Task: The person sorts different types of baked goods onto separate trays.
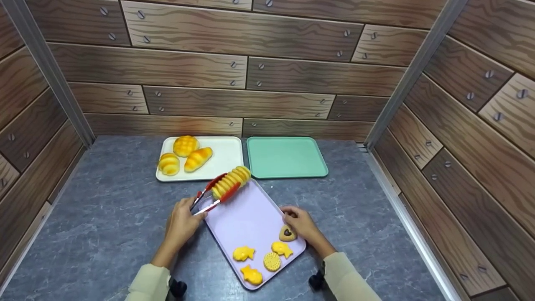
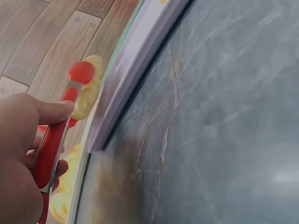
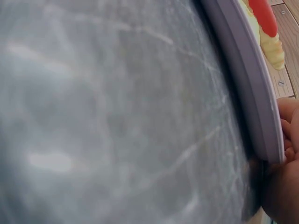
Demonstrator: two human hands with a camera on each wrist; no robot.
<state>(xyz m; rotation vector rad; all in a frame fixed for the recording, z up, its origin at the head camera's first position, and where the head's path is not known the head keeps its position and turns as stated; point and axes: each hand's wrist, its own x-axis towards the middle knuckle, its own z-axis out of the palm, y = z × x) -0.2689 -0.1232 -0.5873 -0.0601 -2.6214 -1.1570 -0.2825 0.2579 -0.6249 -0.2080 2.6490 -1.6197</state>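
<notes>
My left hand (image 1: 182, 221) grips red-handled tongs (image 2: 50, 151). Between the tongs' red tips is a long, ridged yellow bread roll (image 1: 231, 182), held over the far left corner of the lavender tray (image 1: 246, 221). At that tray's right edge, my right hand (image 1: 304, 228) holds the rim with curled fingers. A heart-centred cookie (image 1: 287, 233) lies on the tray beside this hand. Nearer the front corner are several yellow biscuits: fish-shaped ones (image 1: 243, 253) and a round one (image 1: 272, 261).
Behind, a white tray (image 1: 225, 161) bears a round bun (image 1: 186, 145), a striped roll (image 1: 169, 164) and an oblong roll (image 1: 198, 159). Right of it lies a green tray (image 1: 287, 156). Wood-patterned walls (image 1: 192, 65) enclose the grey marbled table (image 1: 359, 234) at the back and sides.
</notes>
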